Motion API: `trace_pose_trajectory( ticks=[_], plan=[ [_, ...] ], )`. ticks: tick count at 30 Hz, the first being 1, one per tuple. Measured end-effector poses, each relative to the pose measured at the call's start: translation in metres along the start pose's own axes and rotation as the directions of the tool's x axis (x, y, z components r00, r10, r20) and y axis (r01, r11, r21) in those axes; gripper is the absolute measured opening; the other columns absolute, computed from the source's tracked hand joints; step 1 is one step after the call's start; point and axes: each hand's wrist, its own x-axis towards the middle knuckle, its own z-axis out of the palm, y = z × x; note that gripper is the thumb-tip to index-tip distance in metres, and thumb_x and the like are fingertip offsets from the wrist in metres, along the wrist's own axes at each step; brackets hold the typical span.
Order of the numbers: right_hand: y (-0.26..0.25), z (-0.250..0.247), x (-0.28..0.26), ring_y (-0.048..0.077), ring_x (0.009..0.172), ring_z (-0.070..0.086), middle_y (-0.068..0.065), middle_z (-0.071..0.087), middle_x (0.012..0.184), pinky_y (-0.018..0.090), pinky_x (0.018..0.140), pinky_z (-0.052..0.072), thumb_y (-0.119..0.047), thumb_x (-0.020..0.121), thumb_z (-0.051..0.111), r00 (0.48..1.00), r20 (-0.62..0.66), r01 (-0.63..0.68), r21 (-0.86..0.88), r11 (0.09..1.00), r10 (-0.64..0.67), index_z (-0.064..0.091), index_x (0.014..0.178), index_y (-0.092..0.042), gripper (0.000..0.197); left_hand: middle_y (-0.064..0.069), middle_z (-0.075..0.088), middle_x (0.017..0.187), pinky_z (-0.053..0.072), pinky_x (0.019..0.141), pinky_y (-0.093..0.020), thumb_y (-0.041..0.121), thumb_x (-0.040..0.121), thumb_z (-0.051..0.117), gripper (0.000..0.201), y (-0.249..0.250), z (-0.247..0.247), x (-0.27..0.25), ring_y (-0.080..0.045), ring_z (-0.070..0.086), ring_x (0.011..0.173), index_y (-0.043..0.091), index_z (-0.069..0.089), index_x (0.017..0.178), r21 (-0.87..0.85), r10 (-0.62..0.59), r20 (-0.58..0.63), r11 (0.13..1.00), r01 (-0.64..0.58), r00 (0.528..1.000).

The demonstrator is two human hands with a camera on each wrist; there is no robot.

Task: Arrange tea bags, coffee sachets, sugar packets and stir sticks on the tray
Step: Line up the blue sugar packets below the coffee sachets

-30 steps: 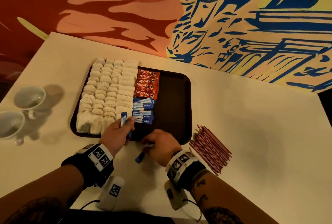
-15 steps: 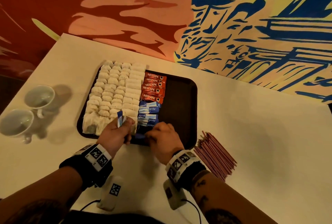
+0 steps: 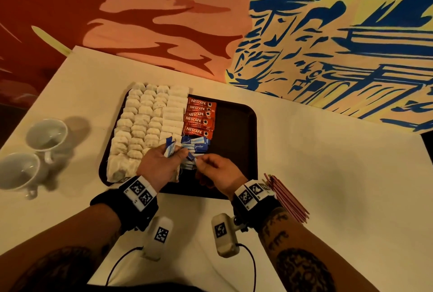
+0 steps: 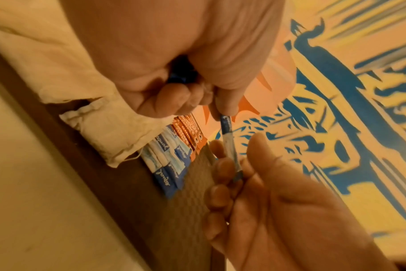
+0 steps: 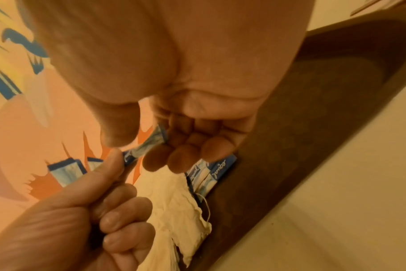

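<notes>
A dark brown tray [image 3: 236,127] lies on the white table. White tea bags [image 3: 145,118] fill its left half, red coffee sachets [image 3: 200,117] sit in a column beside them, and blue sugar packets [image 3: 195,145] lie stacked below those. My left hand [image 3: 161,162] grips a small bunch of blue sugar packets [image 3: 169,147] above the tray's near edge. Both hands pinch one sugar packet [image 4: 230,144] between them: my left thumb holds its top, my right hand [image 3: 218,170] holds its lower end. Red stir sticks [image 3: 285,198] lie in a pile on the table, right of the tray.
Two white cups [image 3: 45,136] [image 3: 17,172] stand at the table's left edge. The tray's right half [image 3: 234,151] is bare. A painted wall [image 3: 304,34] rises behind the table. Wrist camera cables [image 3: 121,261] trail near the front edge.
My right hand picked a sugar packet up from the table in front of the tray and brought it to the left hand. The left hand rose slightly over the packets.
</notes>
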Motion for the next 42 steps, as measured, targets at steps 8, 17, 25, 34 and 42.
trace_pose_trajectory(
  ticks=[8, 17, 25, 34, 42],
  plan=[
    [0.008, 0.002, 0.024, 0.010, 0.073, 0.071, -0.003, 0.077, 0.087, 0.022, 0.068, 0.058, -0.025, 0.097, 0.064, 0.956, -0.293, 0.045, 0.063, 0.997, -0.024, 0.071, 0.096, -0.027, 0.008, 0.009, 0.051, 0.042, 0.039, 0.060, -0.030, 0.038, 0.086, 0.072, 0.023, -0.002, -0.017, 0.012, -0.017, 0.046, 0.050, 0.018, 0.071, 0.075, 0.078, -0.041, -0.082, 0.996, 0.047, 0.996],
    [0.013, -0.017, 0.061, 0.010, 0.067, 0.066, -0.008, 0.074, 0.085, 0.030, 0.074, 0.059, -0.030, 0.099, 0.059, 0.884, -0.458, -0.133, -0.060, 0.989, 0.091, 0.068, 0.102, -0.027, 0.010, 0.005, 0.041, 0.049, 0.030, 0.049, -0.023, 0.041, 0.088, 0.067, 0.017, -0.011, -0.050, 0.034, -0.018, 0.033, 0.045, 0.029, 0.064, 0.077, -0.053, -0.129, -0.105, 0.991, 0.124, 0.986],
    [0.015, -0.001, 0.072, 0.009, 0.085, 0.064, -0.008, 0.070, 0.099, 0.024, 0.073, 0.052, -0.039, 0.094, 0.065, 0.879, -0.464, -0.251, -0.253, 0.934, 0.110, 0.071, 0.104, -0.024, 0.019, 0.008, 0.040, 0.047, 0.030, 0.049, -0.023, 0.039, 0.092, 0.065, 0.019, -0.008, -0.054, 0.036, -0.016, 0.033, 0.047, 0.030, 0.061, 0.076, -0.073, -0.139, -0.086, 0.988, 0.133, 0.987],
    [0.013, 0.003, 0.065, 0.005, 0.079, 0.059, -0.008, 0.067, 0.096, 0.013, 0.057, 0.040, -0.045, 0.088, 0.072, 0.859, -0.502, -0.251, -0.240, 0.938, 0.102, 0.064, 0.098, -0.025, 0.024, 0.005, 0.042, 0.053, 0.030, 0.046, -0.022, 0.036, 0.094, 0.061, 0.019, -0.004, -0.047, 0.032, -0.014, 0.035, 0.046, 0.029, 0.058, 0.077, -0.069, -0.125, -0.030, 0.990, 0.122, 0.992],
    [0.002, -0.002, 0.051, 0.002, 0.081, 0.057, -0.008, 0.065, 0.102, 0.015, 0.064, 0.043, -0.043, 0.097, 0.060, 0.851, -0.525, -0.168, -0.204, 0.964, 0.037, 0.066, 0.109, -0.022, 0.025, -0.003, 0.046, 0.058, 0.021, 0.042, -0.018, 0.022, 0.099, 0.052, 0.021, 0.013, -0.036, 0.021, -0.012, 0.030, 0.040, 0.019, 0.047, 0.079, -0.169, -0.191, 0.131, 0.963, 0.212, 0.973]
  ],
)
